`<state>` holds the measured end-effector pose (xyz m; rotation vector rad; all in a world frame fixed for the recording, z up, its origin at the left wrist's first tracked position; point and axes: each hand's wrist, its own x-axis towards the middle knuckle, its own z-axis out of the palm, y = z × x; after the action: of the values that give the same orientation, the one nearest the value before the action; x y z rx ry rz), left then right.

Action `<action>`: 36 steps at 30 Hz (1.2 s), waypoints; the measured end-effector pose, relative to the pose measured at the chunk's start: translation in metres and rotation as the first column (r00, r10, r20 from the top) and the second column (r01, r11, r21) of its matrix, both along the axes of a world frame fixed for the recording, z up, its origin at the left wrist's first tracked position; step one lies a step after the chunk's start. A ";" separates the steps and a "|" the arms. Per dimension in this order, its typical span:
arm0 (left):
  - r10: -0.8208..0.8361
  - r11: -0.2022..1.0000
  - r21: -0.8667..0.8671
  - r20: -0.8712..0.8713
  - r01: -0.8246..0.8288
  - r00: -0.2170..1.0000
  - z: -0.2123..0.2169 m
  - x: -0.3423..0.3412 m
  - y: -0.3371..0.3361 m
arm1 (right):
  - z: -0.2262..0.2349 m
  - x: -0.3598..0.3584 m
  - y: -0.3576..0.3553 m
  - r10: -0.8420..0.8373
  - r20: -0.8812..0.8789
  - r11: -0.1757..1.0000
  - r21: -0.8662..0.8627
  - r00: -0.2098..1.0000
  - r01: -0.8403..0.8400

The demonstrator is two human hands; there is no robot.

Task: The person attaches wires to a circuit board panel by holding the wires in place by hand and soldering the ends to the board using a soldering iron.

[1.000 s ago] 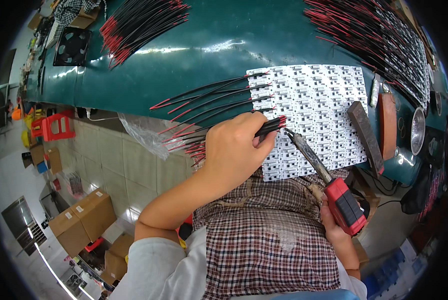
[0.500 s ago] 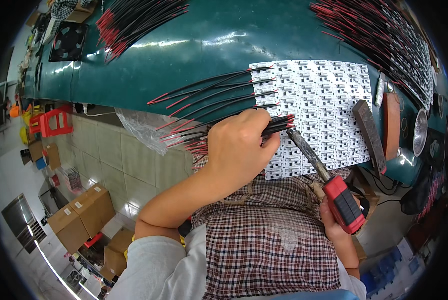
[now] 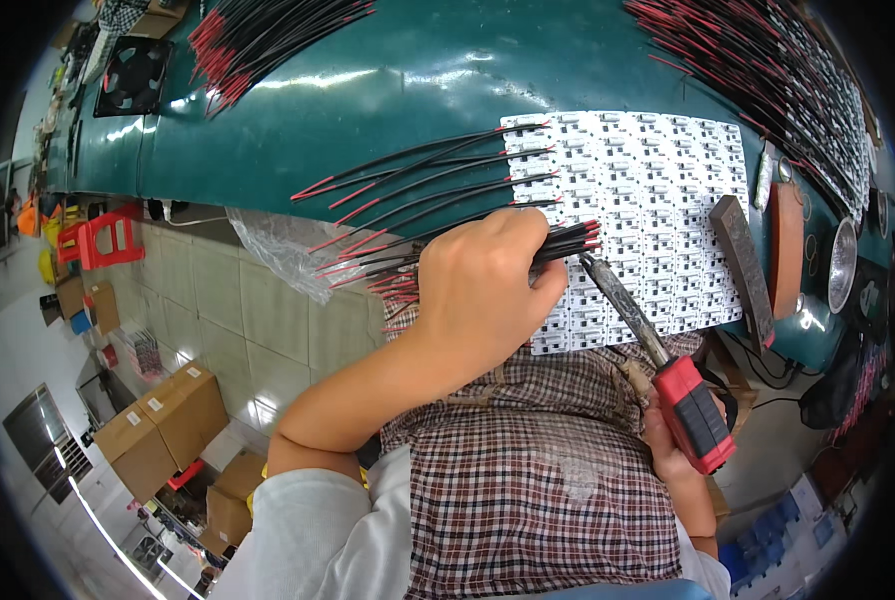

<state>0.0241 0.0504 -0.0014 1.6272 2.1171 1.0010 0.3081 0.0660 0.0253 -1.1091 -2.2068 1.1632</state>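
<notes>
My left hand (image 3: 483,285) is closed round a bundle of black wires (image 3: 573,240) with red ends, held over the left part of a white circuit board panel (image 3: 648,215). The wires' far ends stick out past my thumb and fingertips. My right hand (image 3: 668,445) grips a soldering iron (image 3: 690,412) by its red and black handle. The iron's dark metal tip is close under the bundle's ends; whether it touches them I cannot tell. Several black wires (image 3: 438,190) lie with one end on the panel's left edge and trail left.
Wire heaps (image 3: 268,45) lie at the far left and, over more panels, at the far right (image 3: 768,90). Right of the panel are a dark bar (image 3: 743,270), a brown block (image 3: 785,250) and a metal bowl (image 3: 842,265). A black fan (image 3: 133,77) stands far left.
The bundle in my left hand and the iron's tip have shifted slightly to the right and away from me. Both hands keep their grip. The whole view has moved a little.
</notes>
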 end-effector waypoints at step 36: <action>-0.108 0.973 -0.179 0.200 0.145 0.974 0.017 -0.020 0.007 | -0.004 0.023 -0.009 -0.029 0.067 0.998 -0.046 0.997 0.032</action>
<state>0.0039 0.0570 0.0156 1.4899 1.8954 0.8452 0.3311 0.0570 0.0217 -1.2134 -2.2143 1.1872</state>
